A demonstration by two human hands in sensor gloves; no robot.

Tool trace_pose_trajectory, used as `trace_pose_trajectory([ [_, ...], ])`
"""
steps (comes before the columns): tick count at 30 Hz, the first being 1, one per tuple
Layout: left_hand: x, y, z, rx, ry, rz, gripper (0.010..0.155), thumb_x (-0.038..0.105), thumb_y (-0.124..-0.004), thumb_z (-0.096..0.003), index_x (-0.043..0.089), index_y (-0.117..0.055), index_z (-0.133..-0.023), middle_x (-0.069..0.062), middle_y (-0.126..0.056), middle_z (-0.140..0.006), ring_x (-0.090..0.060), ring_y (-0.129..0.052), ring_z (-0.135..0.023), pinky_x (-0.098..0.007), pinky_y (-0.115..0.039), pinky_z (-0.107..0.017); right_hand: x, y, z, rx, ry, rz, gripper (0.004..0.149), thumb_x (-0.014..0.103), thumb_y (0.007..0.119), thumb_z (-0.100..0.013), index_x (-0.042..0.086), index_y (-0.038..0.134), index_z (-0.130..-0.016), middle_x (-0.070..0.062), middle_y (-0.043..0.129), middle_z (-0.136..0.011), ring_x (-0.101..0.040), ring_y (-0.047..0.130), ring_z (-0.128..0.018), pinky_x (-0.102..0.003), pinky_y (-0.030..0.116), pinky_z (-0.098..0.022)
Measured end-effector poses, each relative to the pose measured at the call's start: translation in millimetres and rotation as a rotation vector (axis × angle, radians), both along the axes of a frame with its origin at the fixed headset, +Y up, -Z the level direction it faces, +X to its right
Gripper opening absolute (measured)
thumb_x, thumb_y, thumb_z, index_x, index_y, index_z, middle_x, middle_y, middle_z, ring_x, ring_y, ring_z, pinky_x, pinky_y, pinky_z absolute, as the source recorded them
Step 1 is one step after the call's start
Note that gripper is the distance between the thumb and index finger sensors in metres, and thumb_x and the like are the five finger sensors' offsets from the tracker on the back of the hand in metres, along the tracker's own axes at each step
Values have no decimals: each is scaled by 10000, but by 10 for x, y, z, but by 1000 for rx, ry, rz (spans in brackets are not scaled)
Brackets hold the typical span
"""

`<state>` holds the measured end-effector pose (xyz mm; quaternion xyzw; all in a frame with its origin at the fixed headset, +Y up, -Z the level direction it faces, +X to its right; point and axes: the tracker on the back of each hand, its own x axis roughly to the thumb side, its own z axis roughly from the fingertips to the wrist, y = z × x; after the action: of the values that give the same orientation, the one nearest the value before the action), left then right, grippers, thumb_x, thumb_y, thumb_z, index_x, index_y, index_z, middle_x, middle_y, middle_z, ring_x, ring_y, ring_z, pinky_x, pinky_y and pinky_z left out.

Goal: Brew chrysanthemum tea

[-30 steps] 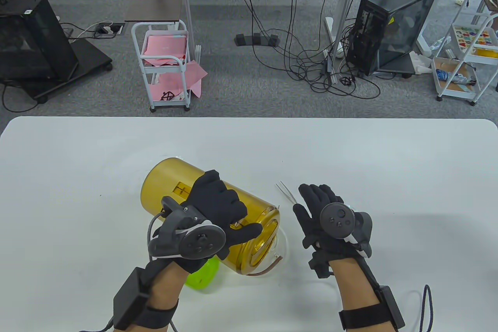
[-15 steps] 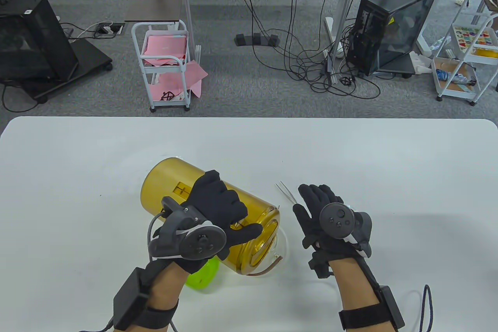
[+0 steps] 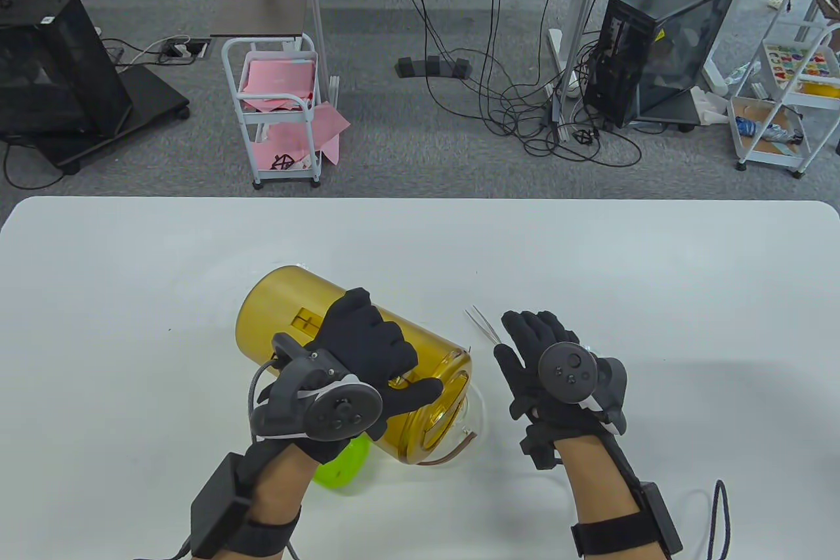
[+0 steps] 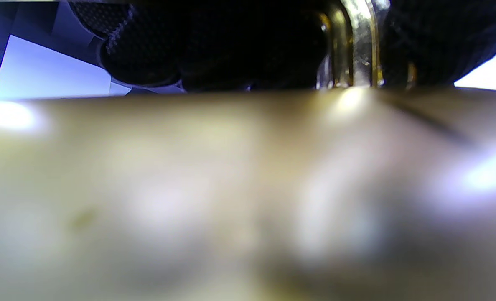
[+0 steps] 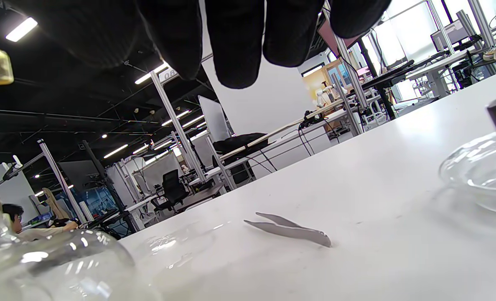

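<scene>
Operator: Fingers (image 3: 367, 330) of the left hand (image 3: 357, 366) are curled over the amber jar (image 3: 295, 310), gripping it. Jar tilted: base toward upper left of the table view, mouth toward lower right, over a glass vessel (image 3: 476, 419) I can only partly make out.

Checker: Right hand (image 3: 541, 366)?

Operator: Fingers extended and relaxed, holding nothing. It hovers just right of the jar mouth.

Checker: Location of the tweezers (image 5: 289, 230)?

Operator: Flat on the white table (image 3: 656, 271), just beyond the right fingertips (image 3: 525, 320), toward the centre of the table view. Long axis runs diagonally, upper left to lower right, the joined end nearest the fingers.

Checker: Nearer hand?

Operator: Right, clearly; the left is occupied. Judgement: a short forward reach, then a pinch across the tweezers' width.
</scene>
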<state>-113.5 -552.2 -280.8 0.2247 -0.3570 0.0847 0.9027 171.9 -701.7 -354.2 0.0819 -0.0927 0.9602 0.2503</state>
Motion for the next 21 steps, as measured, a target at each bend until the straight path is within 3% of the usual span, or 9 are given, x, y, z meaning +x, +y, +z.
trace_pose_trajectory([
  [21, -7, -2, -6, -4, 1, 4, 499, 723, -886, -453, 246, -1000, -546, -29, -1033, -482, -327, -930, -557, -687, -542, -757, -10, -5, -2, 1, -1, 0, 609, 543, 675, -560, 282, 632, -1108, -86, 641, -1138, -449, 580, -1089, -683, 476, -715],
])
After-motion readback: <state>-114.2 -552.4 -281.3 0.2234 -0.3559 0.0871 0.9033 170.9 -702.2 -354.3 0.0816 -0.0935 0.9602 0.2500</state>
